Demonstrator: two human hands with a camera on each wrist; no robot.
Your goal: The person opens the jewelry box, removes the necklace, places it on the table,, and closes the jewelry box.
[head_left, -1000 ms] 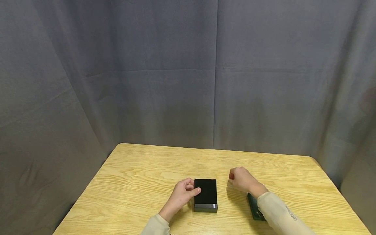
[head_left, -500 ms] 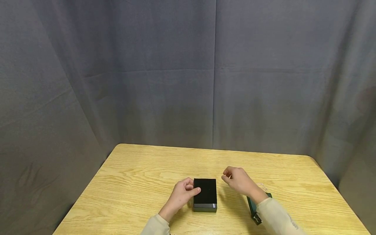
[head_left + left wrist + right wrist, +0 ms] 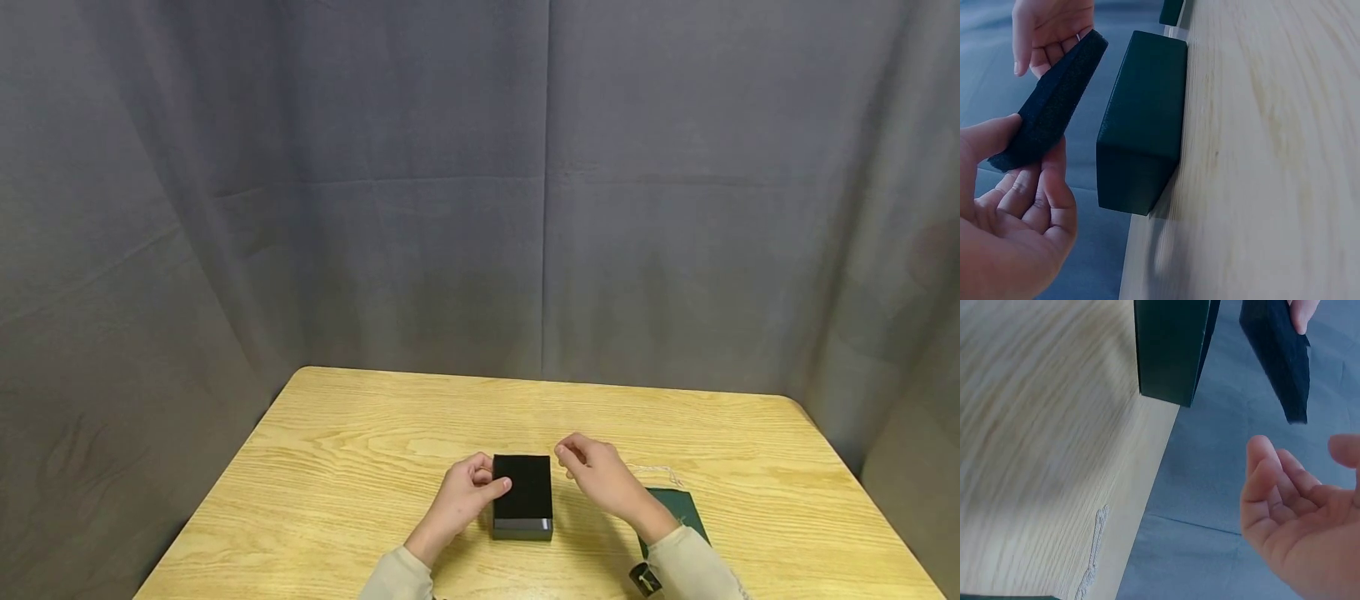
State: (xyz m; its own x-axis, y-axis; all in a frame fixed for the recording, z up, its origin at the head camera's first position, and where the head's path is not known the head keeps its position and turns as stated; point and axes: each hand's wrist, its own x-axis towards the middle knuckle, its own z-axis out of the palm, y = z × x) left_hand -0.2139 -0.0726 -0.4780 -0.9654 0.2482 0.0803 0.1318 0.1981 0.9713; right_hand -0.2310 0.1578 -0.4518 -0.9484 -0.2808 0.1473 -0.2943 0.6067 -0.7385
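My left hand (image 3: 461, 498) pinches a dark foam pad (image 3: 1054, 103) between thumb and fingers. The pad is tilted and held apart from a dark green box (image 3: 1144, 106) on the table; in the head view the pad (image 3: 523, 490) covers most of the box's top. Close to the pad's right side, my right hand (image 3: 1304, 512) holds nothing, its fingers loosely bent and the thumb apart. Under the right forearm lies a flat green piece (image 3: 677, 508), partly hidden by the arm and sleeve.
The wooden table (image 3: 360, 433) has rounded far corners, with a grey curtain (image 3: 420, 275) behind it. A thin pale cord (image 3: 660, 471) lies beyond the flat green piece. A small black item with a shiny part (image 3: 643, 578) sits beside the right sleeve.
My right hand has moved left and a little nearer the foam pad, baring more of the green piece and the cord. My left hand and the pad have hardly moved.
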